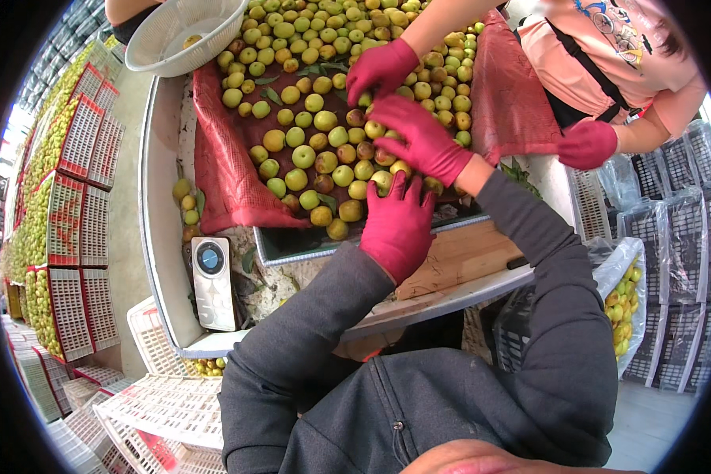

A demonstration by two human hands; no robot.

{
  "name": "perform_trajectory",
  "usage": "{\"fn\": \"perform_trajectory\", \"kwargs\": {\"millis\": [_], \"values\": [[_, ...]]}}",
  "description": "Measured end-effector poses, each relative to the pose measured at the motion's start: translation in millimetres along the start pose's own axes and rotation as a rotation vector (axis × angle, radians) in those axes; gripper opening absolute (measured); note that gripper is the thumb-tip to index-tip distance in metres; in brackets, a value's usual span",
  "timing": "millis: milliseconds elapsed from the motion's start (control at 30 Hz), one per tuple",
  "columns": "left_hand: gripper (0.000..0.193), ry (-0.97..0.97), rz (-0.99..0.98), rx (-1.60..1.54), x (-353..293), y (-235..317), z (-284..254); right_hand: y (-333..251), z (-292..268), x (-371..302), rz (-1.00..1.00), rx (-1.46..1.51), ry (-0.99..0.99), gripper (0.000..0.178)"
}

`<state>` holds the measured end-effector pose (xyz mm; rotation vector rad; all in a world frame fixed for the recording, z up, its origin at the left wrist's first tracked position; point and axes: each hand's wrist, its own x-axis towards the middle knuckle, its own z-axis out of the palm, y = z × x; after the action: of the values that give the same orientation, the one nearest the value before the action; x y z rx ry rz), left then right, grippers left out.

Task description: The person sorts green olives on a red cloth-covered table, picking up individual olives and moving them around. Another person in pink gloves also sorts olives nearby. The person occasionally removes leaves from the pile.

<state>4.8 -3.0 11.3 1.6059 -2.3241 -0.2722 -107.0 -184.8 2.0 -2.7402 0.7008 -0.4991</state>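
Small round yellow-green fruits (325,120), plum-like and some with brown patches, lie loose on a red woven sheet (233,178). My left hand (399,229), in a magenta glove, lies with fingers stretched over fruits at the sheet's near edge. Just beyond it, my right hand (426,141), gloved alike, reaches leftward over the pile with its fingers apart. No fruit shows clearly held in either; the undersides of both are hidden. Another person's gloved hand (383,69) is among the fruits right above my right hand, nearly touching it.
That person's other gloved hand (588,144) is at the sheet's right side. A phone (213,283) lies on the bench's left corner. A white basket (186,35) stands far left, with fruit-filled crates (79,138) beyond. Below my hands is a wooden board (466,257); dark crates (663,245) stand right.
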Motion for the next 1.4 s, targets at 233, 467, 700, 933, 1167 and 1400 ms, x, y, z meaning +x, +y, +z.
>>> {"fn": "perform_trajectory", "kwargs": {"millis": [233,467,700,933,1167,1400], "values": [[0.065,-0.09,-0.03,0.02,-2.2,0.8,-6.5,8.2,-4.8,-28.3,0.087,-0.095,0.009,0.059],[0.066,-0.028,-0.026,0.022,-17.9,-3.3,-1.4,50.4,9.4,10.9,0.513,-0.199,0.143,0.031],[0.066,0.033,0.028,0.014,4.4,-1.0,11.5,64.9,-23.4,52.1,0.67,-0.358,-0.115,0.031],[0.064,0.077,0.009,-0.044,-0.8,-6.9,15.3,66.6,-31.6,100.4,0.405,-0.056,0.141,0.026],[0.053,0.095,-0.144,-0.075,21.9,2.8,75.7,-224.8,-9.3,133.7,0.209,0.981,-0.32,0.027],[0.056,0.164,-0.066,-0.079,15.4,-4.6,42.1,-393.3,70.8,153.1,-0.3,1.208,-0.502,0.069]]}}
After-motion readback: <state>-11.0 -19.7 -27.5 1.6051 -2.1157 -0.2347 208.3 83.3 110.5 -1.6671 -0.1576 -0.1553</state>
